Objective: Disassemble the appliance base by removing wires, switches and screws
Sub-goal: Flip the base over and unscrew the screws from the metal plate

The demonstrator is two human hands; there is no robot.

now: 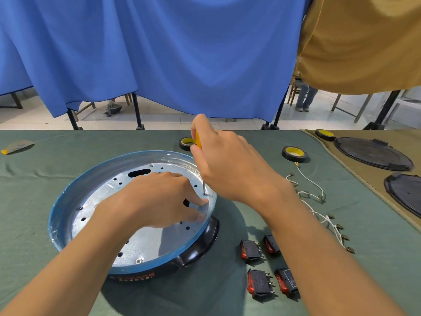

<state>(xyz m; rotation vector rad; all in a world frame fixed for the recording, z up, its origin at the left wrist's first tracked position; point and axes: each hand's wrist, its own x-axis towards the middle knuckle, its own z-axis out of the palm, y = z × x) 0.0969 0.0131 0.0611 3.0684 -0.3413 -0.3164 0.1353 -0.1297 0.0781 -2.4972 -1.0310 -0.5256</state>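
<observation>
Head view. The round blue-walled appliance base with a silver perforated metal plate [59, 215] is lying on the green cloth-covered surface [34, 201], just in front of the person. The right hand [230, 165] is gripping the yellow-handled screwdriver [198, 139] upright, with its grip closed around the handle. The tip is sitting on a small screw [204, 194] close to the right wall. The left hand [164, 197] is pressing its fingertips onto the plate just beside that screw, with nothing visibly held.

Hazards: the tip is likely to slip out of the screw head if downward pressure drops or the shaft tilts, and it would then be travelling toward the left fingertips. A freed screw could be falling through a plate hole or rolling away under the hand.

Clearance: the blue wall is standing just right of the shaft, limiting tilt on that side. The right forearm is passing above the four red-and-black rocker switches [251, 249] and near the white wires [312, 195], so a dropped elbow could be scattering them. Open cloth is lying to the left of the base.
</observation>
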